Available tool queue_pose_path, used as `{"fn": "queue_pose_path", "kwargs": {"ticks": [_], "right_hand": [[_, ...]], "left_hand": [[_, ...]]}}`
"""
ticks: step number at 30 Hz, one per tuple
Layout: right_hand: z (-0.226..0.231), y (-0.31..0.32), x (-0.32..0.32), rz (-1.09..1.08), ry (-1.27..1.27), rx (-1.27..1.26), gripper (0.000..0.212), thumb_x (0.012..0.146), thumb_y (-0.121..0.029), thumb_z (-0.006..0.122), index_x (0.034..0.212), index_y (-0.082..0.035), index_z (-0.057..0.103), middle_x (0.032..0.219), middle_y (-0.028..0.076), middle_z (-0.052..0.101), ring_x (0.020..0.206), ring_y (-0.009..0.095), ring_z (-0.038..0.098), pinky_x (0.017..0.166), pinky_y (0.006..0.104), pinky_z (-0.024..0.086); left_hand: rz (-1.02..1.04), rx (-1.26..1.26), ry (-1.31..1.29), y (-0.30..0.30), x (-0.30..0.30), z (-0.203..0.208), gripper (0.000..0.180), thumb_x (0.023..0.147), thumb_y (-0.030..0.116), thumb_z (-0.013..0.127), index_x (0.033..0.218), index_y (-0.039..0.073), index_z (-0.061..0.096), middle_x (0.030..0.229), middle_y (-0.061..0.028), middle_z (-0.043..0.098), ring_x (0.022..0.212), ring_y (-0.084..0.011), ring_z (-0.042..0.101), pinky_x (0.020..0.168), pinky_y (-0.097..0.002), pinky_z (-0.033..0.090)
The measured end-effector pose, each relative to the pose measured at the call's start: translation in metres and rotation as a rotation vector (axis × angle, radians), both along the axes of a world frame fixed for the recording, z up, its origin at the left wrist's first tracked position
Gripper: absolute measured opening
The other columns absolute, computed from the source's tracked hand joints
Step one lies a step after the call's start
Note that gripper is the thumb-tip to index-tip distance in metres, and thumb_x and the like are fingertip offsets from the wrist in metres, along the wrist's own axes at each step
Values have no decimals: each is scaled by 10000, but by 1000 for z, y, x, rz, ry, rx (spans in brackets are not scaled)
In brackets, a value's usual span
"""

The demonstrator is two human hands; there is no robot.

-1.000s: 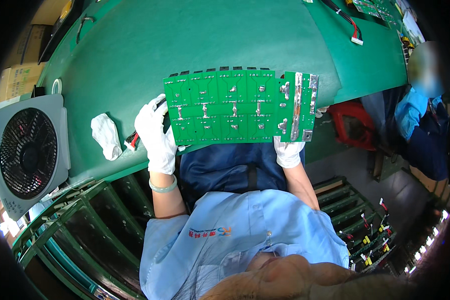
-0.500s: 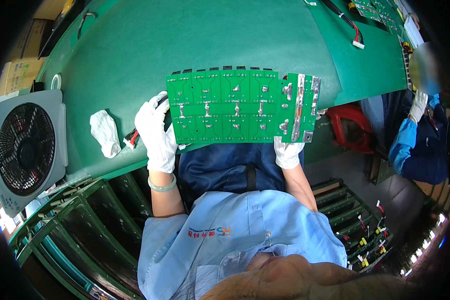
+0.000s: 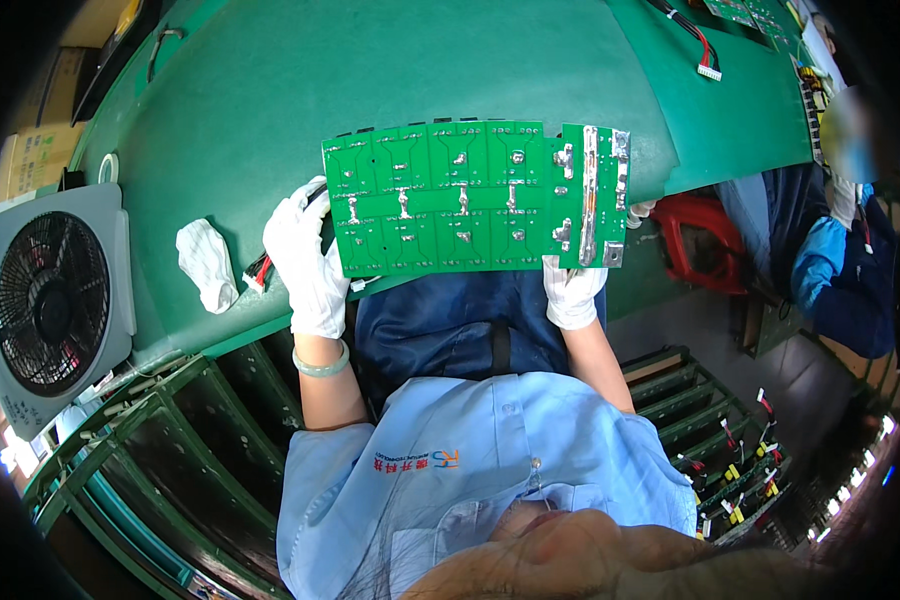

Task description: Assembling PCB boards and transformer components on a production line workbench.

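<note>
Almost nothing has moved: both gloved hands still hold the green circuit board (image 3: 475,195) flat above the desk (image 3: 270,90) edge, left hand (image 3: 305,262) at 9 o'clock, right hand (image 3: 573,290) at 5, fingers clamped on its edges; it looks light, stiff, breakable, best held by bare edges.

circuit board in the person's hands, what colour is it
Green, with silvery solder patches; the circuit board shows best in the head view, held by the left hand and right hand.

The left hand's (image 3: 305,262) fingertips are hidden behind the green circuit board (image 3: 470,197); the right hand (image 3: 573,292) is half covered at the counter's (image 3: 270,90) near edge.
</note>
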State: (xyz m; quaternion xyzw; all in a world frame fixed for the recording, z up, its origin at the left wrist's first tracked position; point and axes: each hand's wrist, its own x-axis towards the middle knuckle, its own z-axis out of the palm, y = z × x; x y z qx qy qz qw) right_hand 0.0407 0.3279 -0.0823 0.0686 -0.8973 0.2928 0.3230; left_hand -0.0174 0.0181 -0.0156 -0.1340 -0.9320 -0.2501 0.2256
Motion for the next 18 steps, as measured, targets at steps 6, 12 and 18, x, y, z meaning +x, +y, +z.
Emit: {"fn": "queue_pose_path", "kwargs": {"ticks": [6,12,18], "right_hand": [[2,-1,1,1,-6,-35,386,903,-212,722,1219,-5,641,1196,188,661,1061,360,647,932,459,495],[-13,6,7,60,-83,-167,429,914,-235,723,1249,4,600,1215,158,639,1075,269,634,937,399,490],[-13,8,7,32,-97,-121,413,921,-238,701,1236,11,600,1192,147,631,1057,278,622,933,408,478]], "left_hand": [[-11,-3,10,-1,1,1,344,843,351,634,998,46,672,1055,-162,688,846,-329,644,745,-419,486],[-17,-22,-7,0,0,4,306,806,296,671,1004,64,653,1090,-150,681,886,-337,637,778,-431,487],[9,-43,8,-2,2,0,319,778,300,696,996,69,666,1103,-128,677,855,-314,618,761,-423,476]]}}
